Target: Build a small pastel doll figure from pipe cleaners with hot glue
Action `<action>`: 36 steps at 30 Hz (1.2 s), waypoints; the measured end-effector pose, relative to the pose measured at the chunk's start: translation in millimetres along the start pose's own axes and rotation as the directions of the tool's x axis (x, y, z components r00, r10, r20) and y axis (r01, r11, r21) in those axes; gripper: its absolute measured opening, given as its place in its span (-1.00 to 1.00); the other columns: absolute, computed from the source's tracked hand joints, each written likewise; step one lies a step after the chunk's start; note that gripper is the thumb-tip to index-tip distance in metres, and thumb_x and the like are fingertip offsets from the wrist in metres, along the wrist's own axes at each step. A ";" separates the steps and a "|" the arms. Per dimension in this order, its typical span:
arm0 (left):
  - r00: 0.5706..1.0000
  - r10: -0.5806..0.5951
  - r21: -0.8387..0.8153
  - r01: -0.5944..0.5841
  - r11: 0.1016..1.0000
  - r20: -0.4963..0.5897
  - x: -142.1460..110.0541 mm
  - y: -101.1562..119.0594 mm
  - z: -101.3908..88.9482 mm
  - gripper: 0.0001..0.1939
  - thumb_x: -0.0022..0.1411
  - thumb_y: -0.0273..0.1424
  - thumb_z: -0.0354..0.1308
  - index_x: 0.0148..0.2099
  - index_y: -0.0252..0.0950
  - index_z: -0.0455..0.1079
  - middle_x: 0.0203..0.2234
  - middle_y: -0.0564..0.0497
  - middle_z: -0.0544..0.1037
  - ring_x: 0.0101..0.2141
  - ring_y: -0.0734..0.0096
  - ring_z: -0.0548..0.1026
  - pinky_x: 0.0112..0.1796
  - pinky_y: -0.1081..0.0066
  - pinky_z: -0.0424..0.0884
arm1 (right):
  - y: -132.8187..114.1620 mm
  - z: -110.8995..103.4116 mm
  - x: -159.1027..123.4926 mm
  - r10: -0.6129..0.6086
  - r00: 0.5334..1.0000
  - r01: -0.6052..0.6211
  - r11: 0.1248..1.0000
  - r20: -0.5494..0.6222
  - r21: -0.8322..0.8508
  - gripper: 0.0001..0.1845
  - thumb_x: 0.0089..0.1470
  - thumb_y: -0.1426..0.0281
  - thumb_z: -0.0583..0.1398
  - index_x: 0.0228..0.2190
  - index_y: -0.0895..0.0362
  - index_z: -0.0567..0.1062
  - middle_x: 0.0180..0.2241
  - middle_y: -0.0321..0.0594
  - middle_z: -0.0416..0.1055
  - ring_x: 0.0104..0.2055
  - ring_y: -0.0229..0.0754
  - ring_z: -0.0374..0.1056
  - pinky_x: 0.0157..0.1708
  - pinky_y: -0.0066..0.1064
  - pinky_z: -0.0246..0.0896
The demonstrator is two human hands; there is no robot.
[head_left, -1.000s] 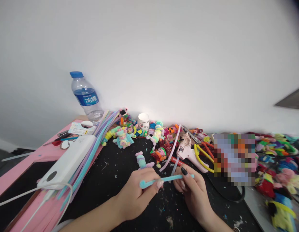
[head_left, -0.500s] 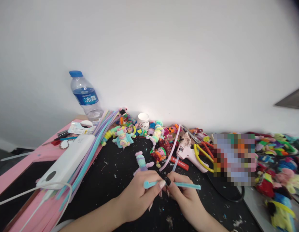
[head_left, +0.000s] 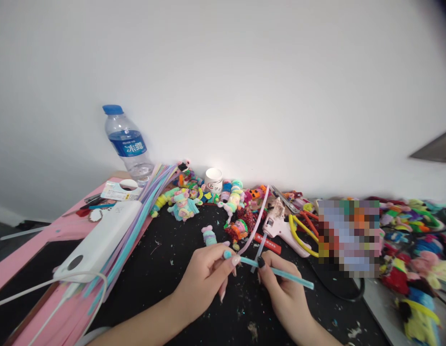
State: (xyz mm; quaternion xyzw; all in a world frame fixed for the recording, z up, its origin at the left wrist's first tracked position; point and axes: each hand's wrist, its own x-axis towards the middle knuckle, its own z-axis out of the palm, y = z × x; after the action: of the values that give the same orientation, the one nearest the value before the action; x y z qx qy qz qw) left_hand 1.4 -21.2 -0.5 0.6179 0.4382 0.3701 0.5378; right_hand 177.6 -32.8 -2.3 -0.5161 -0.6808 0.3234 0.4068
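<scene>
Left hand (head_left: 204, 276) pinches blue fuzzy stem (head_left: 293, 277) by its rounded left end, right hand (head_left: 289, 293) grips mid-length; stem over near-center counter (head_left: 147, 274). Probably shaping; next bend likely needs firm two-sided pinch.

The bottle (head_left: 126, 144) is of clear, glossy plastic. To the right of the bottle, the cup (head_left: 213, 181) looks like matt white paper, the pipe-cleaner figures (head_left: 184, 205) are fuzzy, and the scissors (head_left: 285, 201) have blades of smooth metal.
</scene>
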 end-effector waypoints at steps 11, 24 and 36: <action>0.923 0.111 0.599 0.145 0.787 -0.369 21.3 0.7 -38.0 -0.67 0.16 -0.22 -0.01 -0.06 -0.27 0.22 -0.28 -0.04 0.38 -0.47 0.37 0.39 -0.46 0.39 0.26 | 11.7 -1.8 7.4 0.163 0.982 -0.142 0.969 -0.091 0.203 -0.63 0.20 0.27 -0.01 -0.61 0.12 0.21 -0.63 -0.40 0.03 -0.57 -0.31 -0.07 -0.59 -0.46 -0.18; 0.995 0.083 0.042 -0.081 0.996 -0.056 14.1 0.0 -15.3 -0.71 0.11 -0.51 0.06 -0.08 -0.20 0.22 -0.20 -0.01 0.34 -0.29 0.40 0.41 -0.30 0.42 0.36 | 13.6 -3.2 14.2 0.228 0.963 -0.173 0.933 -0.146 0.315 -0.65 0.17 0.22 0.03 -0.58 0.13 0.24 -0.65 -0.42 0.04 -0.61 -0.35 -0.07 -0.62 -0.48 -0.17; 0.998 -0.035 -0.382 0.016 0.924 -0.044 13.7 -4.6 -2.9 -0.37 -0.08 -0.58 0.26 0.02 -0.18 0.10 -0.14 -0.01 0.38 -0.34 0.45 0.46 -0.27 0.38 0.39 | 16.3 5.3 14.6 0.193 0.971 -0.235 0.883 0.143 0.407 -0.69 0.13 0.24 0.10 -0.54 0.16 0.35 -0.63 -0.38 0.15 -0.62 -0.38 -0.04 -0.65 -0.50 -0.21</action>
State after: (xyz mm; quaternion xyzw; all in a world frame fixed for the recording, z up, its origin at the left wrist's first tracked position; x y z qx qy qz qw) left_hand 2.7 -7.2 -4.8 0.4864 0.3794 0.4565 0.6412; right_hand 178.1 -14.6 -15.5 -0.4718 -0.5529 0.5304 0.4363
